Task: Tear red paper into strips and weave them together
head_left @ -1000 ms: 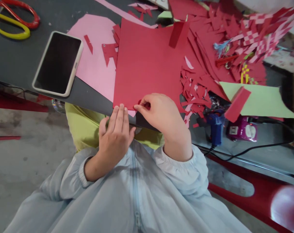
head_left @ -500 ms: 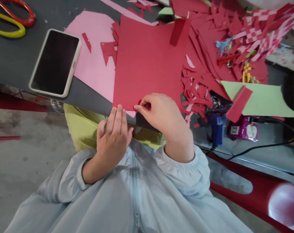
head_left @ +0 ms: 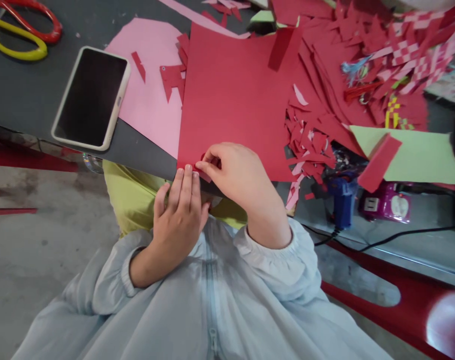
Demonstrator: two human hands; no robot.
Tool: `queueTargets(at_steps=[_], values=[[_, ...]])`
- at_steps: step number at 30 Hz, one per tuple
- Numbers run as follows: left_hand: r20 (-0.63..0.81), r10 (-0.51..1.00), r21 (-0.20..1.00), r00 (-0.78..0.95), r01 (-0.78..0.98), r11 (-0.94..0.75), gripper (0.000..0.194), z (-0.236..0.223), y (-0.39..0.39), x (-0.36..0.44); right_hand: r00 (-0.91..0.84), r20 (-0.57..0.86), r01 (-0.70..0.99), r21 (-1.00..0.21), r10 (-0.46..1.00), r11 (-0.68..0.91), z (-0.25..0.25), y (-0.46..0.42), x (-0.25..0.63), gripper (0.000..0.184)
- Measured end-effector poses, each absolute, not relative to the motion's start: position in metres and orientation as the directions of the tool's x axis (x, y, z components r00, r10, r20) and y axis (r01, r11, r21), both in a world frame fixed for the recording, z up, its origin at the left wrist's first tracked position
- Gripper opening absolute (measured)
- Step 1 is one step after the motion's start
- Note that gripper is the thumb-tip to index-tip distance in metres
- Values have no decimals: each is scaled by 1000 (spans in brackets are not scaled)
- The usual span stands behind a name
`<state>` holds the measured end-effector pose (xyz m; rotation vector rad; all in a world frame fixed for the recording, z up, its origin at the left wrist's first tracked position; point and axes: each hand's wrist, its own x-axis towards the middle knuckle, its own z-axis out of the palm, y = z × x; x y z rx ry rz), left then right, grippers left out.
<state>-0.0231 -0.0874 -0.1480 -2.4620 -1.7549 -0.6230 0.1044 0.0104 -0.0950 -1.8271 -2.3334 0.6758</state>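
A large red sheet of paper (head_left: 235, 100) lies at the near edge of the dark table. My left hand (head_left: 178, 215) rests its outstretched fingers, close together, on the sheet's near left corner. Just to the right, my right hand (head_left: 235, 172) is closed in a pinch at the near edge of the same sheet, its thumb and forefinger beside my left fingertips. What lies between those fingertips is mostly hidden; red paper shows around them. A pink sheet (head_left: 148, 110) sits to the left, bearing a red fish-shaped cutout (head_left: 171, 77) and a small red scrap (head_left: 139, 66).
A phone (head_left: 91, 98) and scissors (head_left: 28, 47) lie to the left. Red paper scraps (head_left: 310, 140), woven pink-and-red strips (head_left: 411, 55) and a green sheet (head_left: 422, 155) crowd the right. A blue glue gun (head_left: 343, 200) and a purple power socket (head_left: 388, 202) with cables are nearby.
My right hand has slid left along the sheet's near edge, closer to my left fingers. My left hand stays on the corner. The view has shifted slightly.
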Motion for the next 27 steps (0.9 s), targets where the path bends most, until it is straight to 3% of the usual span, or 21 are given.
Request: queueTargets(at_steps=[6,12,20,27], values=[[383,873,152,302,912,-382,64,-146,-85,-25,-277,-193,909,-372,941,191,-96,12,105,20],[309,891,157,332,907,-392,60,-142,-80,-26,-284,-195,920,-330,939,210,-97,13,104,20],[309,896,194,318,902,-387,73,-146,-83,-27,-246,-193,942,-277,950,187,-95,12,101,22],[317,892,137,322,915,-379,74,-147,-84,-25,-247,-207,943,-276,947,186,-95,13,101,22]])
